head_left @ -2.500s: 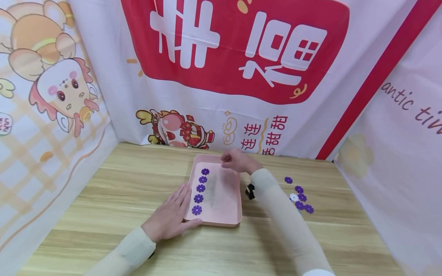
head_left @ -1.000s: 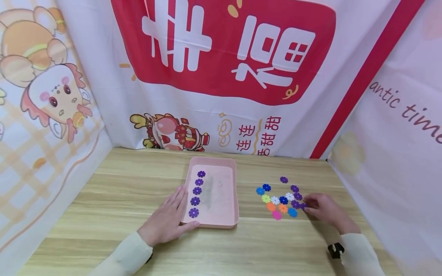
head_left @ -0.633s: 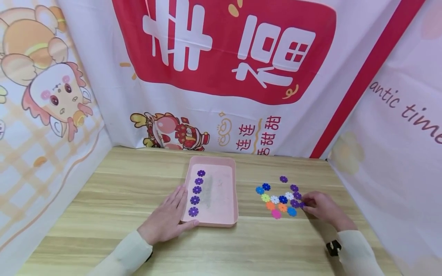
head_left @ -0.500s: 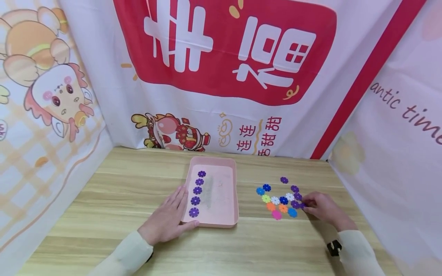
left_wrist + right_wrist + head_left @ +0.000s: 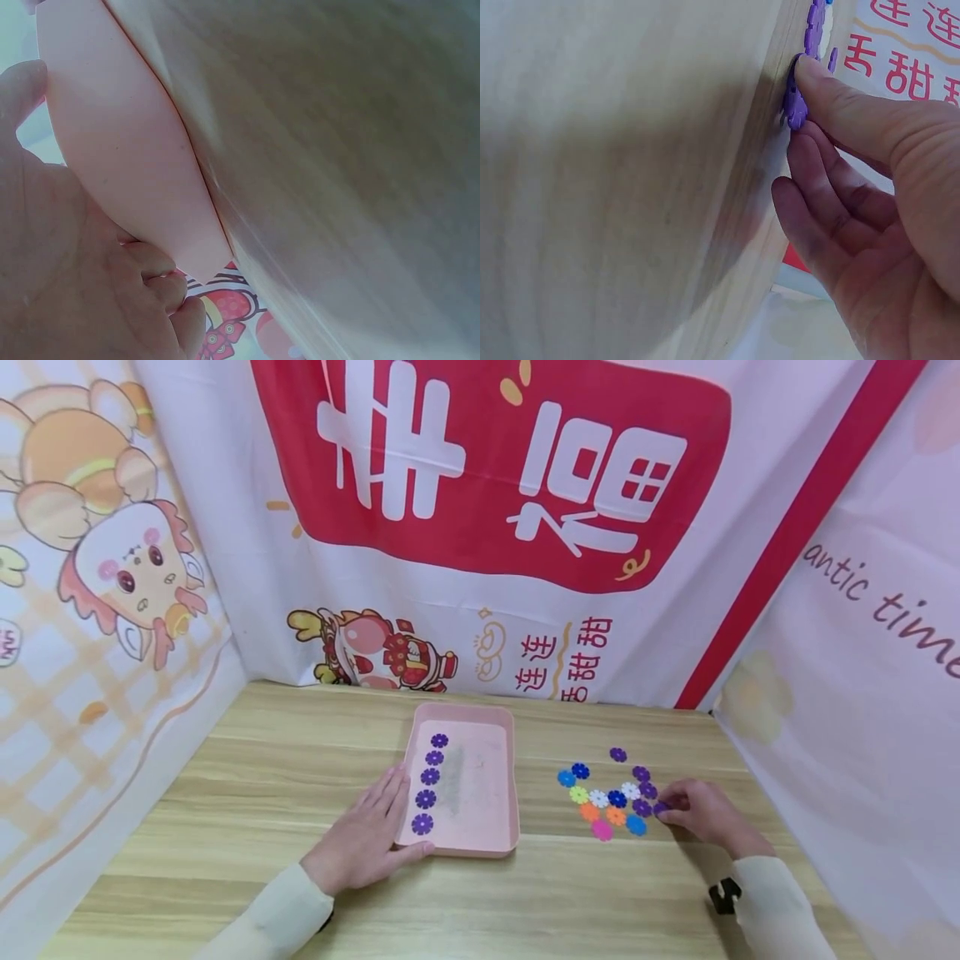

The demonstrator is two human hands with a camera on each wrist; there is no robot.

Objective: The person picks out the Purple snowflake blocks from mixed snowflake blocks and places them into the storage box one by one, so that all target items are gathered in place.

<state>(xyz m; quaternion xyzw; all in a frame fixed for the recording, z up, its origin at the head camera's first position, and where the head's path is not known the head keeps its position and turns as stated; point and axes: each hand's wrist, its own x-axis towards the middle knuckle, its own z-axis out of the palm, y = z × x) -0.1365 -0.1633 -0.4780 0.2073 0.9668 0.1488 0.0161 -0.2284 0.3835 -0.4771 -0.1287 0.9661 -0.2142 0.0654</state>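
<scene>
My left hand (image 5: 365,831) rests against the left side of a pink tray (image 5: 480,793), fingers extended and thumb over the near rim. In the left wrist view, that hand (image 5: 82,247) touches the tray's outer wall (image 5: 127,135). Several purple snowflake discs (image 5: 430,776) lie in a column along the tray's left side. On the right, my right hand (image 5: 708,814) pinches a purple snowflake disc (image 5: 795,101) between thumb and fingers at the edge of a loose group. The right wrist view shows it tilted up beside the tabletop, with the other fingers loosely curled.
Loose snowflake discs in blue, yellow, white, orange, pink (image 5: 602,829) and purple (image 5: 618,754) lie right of the tray on the wooden table (image 5: 525,902). Printed cloth (image 5: 487,552) hangs along the back and both sides.
My right hand has moved from over the tray's far right corner to the loose discs on the right, where it has stayed for the last second. The left hand keeps its place.
</scene>
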